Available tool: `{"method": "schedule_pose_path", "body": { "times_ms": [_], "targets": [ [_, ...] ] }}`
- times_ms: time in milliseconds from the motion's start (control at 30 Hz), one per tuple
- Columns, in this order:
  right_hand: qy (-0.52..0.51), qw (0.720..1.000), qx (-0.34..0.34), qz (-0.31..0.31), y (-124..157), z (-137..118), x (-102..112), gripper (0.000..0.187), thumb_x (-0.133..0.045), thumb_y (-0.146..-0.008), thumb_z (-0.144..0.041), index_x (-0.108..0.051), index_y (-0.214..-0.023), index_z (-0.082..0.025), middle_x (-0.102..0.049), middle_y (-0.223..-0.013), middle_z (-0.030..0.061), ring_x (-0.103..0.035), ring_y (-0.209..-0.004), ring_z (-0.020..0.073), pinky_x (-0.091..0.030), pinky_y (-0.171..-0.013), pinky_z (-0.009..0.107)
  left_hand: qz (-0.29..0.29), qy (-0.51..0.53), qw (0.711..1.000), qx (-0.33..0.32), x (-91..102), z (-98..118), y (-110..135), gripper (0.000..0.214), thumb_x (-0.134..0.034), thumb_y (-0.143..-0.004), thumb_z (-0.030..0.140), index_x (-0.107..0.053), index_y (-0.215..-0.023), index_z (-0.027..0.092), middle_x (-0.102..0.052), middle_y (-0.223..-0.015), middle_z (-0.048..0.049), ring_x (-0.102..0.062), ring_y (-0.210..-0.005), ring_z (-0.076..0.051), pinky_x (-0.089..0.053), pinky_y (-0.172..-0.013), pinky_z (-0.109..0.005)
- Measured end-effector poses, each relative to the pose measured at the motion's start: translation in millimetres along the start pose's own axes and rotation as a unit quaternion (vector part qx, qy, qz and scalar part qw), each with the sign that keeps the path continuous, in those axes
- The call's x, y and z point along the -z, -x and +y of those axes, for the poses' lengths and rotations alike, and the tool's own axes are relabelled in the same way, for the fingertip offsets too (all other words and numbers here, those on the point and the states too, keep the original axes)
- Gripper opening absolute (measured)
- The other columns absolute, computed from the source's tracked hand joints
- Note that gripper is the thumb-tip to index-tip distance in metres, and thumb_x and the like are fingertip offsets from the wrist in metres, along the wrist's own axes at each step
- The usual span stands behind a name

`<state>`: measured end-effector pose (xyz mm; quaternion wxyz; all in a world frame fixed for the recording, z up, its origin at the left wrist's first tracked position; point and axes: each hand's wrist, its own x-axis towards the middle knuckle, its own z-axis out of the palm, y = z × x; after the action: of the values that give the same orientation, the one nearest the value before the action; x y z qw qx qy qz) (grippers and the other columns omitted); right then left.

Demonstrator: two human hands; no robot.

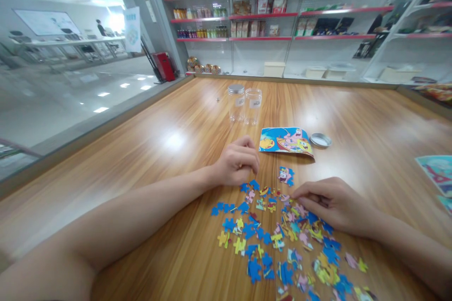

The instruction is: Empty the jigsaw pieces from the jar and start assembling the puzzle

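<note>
My left hand (240,162) rests on the table with its fingers curled in, at the upper left of the loose jigsaw pieces (249,230). Whatever its fingers may hold is hidden. At the right side of the pile, my right hand (332,204) has thumb and index finger drawn together at a small pink puzzle piece (285,199). A small joined section (286,175) with a cartoon face lies above the pile, between the hands. Behind it is a curled picture sheet (286,141) with cartoon figures on blue.
Two clear jars stand farther back: a lidded jar (236,103) and an uncovered jar (253,106). A silver lid (320,139) lies right of the picture sheet. Another printed sheet (436,174) is at the right edge. Stocked shelves (263,15) rise beyond the wooden table (148,150).
</note>
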<state>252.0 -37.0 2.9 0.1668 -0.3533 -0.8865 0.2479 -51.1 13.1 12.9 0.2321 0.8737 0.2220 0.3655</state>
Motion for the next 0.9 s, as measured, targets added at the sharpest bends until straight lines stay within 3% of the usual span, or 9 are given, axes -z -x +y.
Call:
{"method": "schedule_pose_path", "body": {
  "times_ms": [100, 167, 367, 467, 567, 700, 900],
  "targets": [
    [-0.004, 1.0, 0.003, 0.003, 1, -1, 0, 0.017, -0.058, -0.096, -0.029, -0.073, -0.102, -0.023, -0.063, -0.062, -0.0023, -0.05, -0.048, 0.0086, -0.034, -0.05, 0.023, -0.111, 0.019, 0.99, -0.08, -2.3, 6, -2, 0.018, -0.054, -0.067, 0.013, -0.063, -0.057, 0.025, -0.072, -0.067, 0.0007, -0.055, -0.067, -0.019, -0.052, -0.081, -0.041],
    [-0.016, 1.0, 0.012, -0.002, 1, -2, 1, 0.017, -0.058, -0.096, -0.029, -0.074, -0.101, -0.022, -0.06, -0.059, -0.0032, -0.048, -0.047, 0.0083, -0.033, -0.049, 0.022, -0.145, 0.023, 0.984, -0.101, -3.3, 8, -4, 0.019, -0.052, -0.066, 0.012, -0.063, -0.058, 0.026, -0.073, -0.068, 0.0003, -0.055, -0.066, -0.02, -0.052, -0.084, -0.043],
    [-0.008, 0.997, 0.068, -0.018, 1, -8, 5, 0.018, -0.062, -0.094, -0.03, -0.074, -0.104, -0.02, -0.053, -0.055, -0.0052, -0.043, -0.046, 0.0076, -0.032, -0.05, 0.022, -0.171, 0.026, 0.976, -0.13, -2.4, 7, -6, 0.016, -0.052, -0.07, 0.017, -0.065, -0.067, 0.025, -0.073, -0.074, -0.0043, -0.057, -0.073, -0.023, -0.053, -0.081, -0.047],
    [-0.008, 0.996, 0.09, -0.005, 0, -12, 6, 0.018, -0.061, -0.094, -0.027, -0.074, -0.102, -0.019, -0.053, -0.057, -0.0051, -0.045, -0.048, 0.0075, -0.034, -0.052, 0.022, -0.149, 0.016, 0.979, -0.135, -2.3, 13, -2, 0.028, -0.057, -0.071, 0.017, -0.073, -0.093, 0.026, -0.073, -0.093, -0.0069, -0.06, -0.084, -0.025, -0.054, -0.084, -0.048],
    [-0.019, 0.994, 0.112, 0.002, 0, -16, 7, 0.017, -0.059, -0.094, -0.025, -0.073, -0.099, -0.017, -0.056, -0.06, -0.0034, -0.047, -0.05, 0.008, -0.035, -0.053, 0.023, -0.164, 0.004, 0.976, -0.145, -4.4, 24, 1, 0.045, -0.059, -0.07, 0.015, -0.072, -0.112, 0.028, -0.067, -0.117, -0.0085, -0.059, -0.107, -0.029, -0.051, -0.099, -0.051],
    [-0.02, 0.991, 0.136, 0.007, 1, -17, 4, 0.015, -0.061, -0.091, -0.023, -0.073, -0.098, -0.017, -0.06, -0.063, -0.0021, -0.052, -0.054, 0.0093, -0.037, -0.054, 0.023, -0.234, -0.005, 0.953, -0.19, -9.5, 34, -3, 0.039, -0.061, -0.069, 0.016, -0.075, -0.104, 0.027, -0.062, -0.128, -0.0102, -0.055, -0.118, -0.031, -0.044, -0.108, -0.054],
    [-0.015, 0.99, 0.139, 0.006, 0, -13, 1, 0.017, -0.062, -0.09, -0.024, -0.074, -0.1, -0.017, -0.06, -0.063, -0.0025, -0.053, -0.053, 0.0095, -0.038, -0.054, 0.024, -0.235, 0.022, 0.955, -0.18, -9.4, 35, -8, 0.033, -0.059, -0.074, 0.017, -0.077, -0.1, 0.025, -0.062, -0.128, -0.0121, -0.056, -0.118, -0.03, -0.039, -0.112, -0.056]
  ]
}}
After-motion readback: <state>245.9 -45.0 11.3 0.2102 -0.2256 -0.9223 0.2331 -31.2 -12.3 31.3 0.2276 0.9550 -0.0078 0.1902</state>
